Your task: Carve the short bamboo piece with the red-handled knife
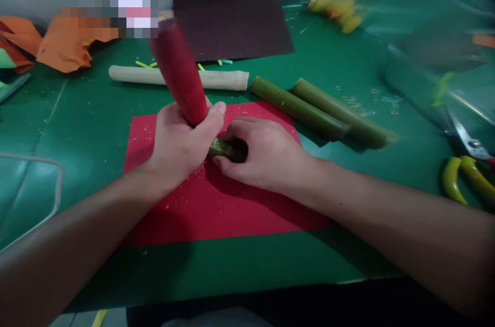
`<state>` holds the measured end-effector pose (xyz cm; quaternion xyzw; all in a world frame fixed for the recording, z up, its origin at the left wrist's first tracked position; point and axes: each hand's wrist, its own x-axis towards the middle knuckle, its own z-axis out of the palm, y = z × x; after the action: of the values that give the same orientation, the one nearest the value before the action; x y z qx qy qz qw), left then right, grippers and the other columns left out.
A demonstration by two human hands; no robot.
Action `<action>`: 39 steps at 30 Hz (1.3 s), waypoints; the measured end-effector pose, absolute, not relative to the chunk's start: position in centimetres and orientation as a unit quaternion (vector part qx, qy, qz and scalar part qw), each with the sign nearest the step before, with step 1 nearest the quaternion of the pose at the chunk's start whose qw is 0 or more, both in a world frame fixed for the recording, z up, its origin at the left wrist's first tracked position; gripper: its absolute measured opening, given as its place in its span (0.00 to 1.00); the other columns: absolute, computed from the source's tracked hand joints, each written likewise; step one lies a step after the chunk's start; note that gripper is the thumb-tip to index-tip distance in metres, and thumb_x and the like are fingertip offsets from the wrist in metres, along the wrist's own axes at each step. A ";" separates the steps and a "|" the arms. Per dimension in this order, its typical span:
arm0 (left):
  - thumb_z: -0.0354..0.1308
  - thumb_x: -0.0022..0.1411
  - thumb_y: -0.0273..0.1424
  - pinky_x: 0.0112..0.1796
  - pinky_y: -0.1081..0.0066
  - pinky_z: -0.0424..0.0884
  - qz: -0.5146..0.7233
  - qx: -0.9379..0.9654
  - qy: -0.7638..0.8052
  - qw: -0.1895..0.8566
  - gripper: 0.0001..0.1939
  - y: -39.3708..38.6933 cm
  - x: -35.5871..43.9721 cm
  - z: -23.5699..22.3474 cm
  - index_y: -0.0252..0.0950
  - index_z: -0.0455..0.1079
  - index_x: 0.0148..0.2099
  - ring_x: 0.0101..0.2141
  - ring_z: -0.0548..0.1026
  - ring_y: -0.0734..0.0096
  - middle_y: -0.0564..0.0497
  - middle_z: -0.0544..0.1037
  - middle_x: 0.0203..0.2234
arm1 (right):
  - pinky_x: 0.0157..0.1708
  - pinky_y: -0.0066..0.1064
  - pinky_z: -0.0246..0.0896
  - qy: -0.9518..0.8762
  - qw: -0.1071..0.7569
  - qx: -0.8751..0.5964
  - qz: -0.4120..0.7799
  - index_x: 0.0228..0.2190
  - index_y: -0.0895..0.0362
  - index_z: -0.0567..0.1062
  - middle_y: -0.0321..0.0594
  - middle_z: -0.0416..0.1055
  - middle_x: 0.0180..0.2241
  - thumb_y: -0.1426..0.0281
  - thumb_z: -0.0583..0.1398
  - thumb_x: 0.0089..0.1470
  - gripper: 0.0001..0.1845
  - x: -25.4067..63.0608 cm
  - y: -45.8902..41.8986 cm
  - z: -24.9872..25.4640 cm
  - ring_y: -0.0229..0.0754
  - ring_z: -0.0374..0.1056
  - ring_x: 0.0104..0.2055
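My left hand (181,144) is wrapped round the lower end of a red stick-like tool (178,71) that stands tilted up and to the left. My right hand (263,154) lies curled over a short green bamboo piece (224,148) and presses it onto a red sheet (216,203). The tool's lower end meets the bamboo piece between the two hands; the contact point is hidden. Fine shavings are scattered over the red sheet.
Two long green bamboo sections (317,110) lie right of the sheet, a pale peeled one (154,76) behind it. A dark sandpaper sheet (232,20) lies at the back, orange cloth (65,43) at far left, yellow-green-handled cutters (464,172) at right, all on a green mat (77,126).
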<state>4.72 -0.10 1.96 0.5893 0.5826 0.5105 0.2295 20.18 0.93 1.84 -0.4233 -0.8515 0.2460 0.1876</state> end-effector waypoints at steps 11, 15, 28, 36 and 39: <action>0.60 0.55 0.29 0.18 0.72 0.55 0.486 0.599 0.583 0.254 0.20 -0.2 5.0 2.5 0.38 0.55 0.17 0.17 0.54 0.78 0.57 0.55 0.14 | 0.28 0.30 0.52 -0.844 0.191 -0.421 0.273 0.31 0.60 0.77 0.39 0.74 0.30 0.64 0.63 0.49 0.11 20.2 1.0 2.0 0.37 0.64 0.29; 0.59 0.55 0.29 0.18 0.73 0.55 0.499 0.592 0.573 0.267 0.20 -0.3 4.8 2.4 0.38 0.53 0.17 0.17 0.54 0.79 0.57 0.56 0.13 | 0.27 0.30 0.51 -0.845 0.188 -0.422 0.269 0.29 0.59 0.75 0.38 0.73 0.29 0.64 0.63 0.48 0.10 20.3 1.0 1.9 0.36 0.63 0.28; 0.62 0.58 0.33 0.20 0.73 0.60 0.504 0.600 0.583 0.217 0.19 -0.1 4.6 1.8 0.38 0.60 0.19 0.19 0.61 0.76 0.56 0.61 0.15 | 0.27 0.30 0.51 -0.843 0.200 -0.424 0.265 0.29 0.60 0.75 0.38 0.73 0.28 0.65 0.63 0.48 0.10 20.2 1.0 1.8 0.36 0.63 0.28; 0.60 0.55 0.28 0.18 0.72 0.56 0.480 0.605 0.583 0.253 0.20 -0.3 5.1 2.5 0.38 0.55 0.17 0.17 0.55 0.78 0.57 0.55 0.14 | 0.27 0.30 0.51 -0.837 0.197 -0.423 0.285 0.32 0.60 0.77 0.38 0.73 0.28 0.66 0.63 0.47 0.11 20.2 1.0 2.0 0.36 0.64 0.28; 0.61 0.54 0.28 0.18 0.73 0.56 0.493 0.595 0.582 0.255 0.20 -0.4 4.9 2.5 0.38 0.55 0.18 0.18 0.55 0.78 0.58 0.56 0.14 | 0.27 0.30 0.51 -0.837 0.197 -0.425 0.281 0.31 0.59 0.76 0.37 0.73 0.27 0.65 0.63 0.47 0.10 20.3 1.0 2.0 0.36 0.63 0.28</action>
<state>4.86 -0.41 2.53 0.5947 0.5816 0.4931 0.2546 20.26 1.00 1.96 -0.4251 -0.8373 0.2815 0.1975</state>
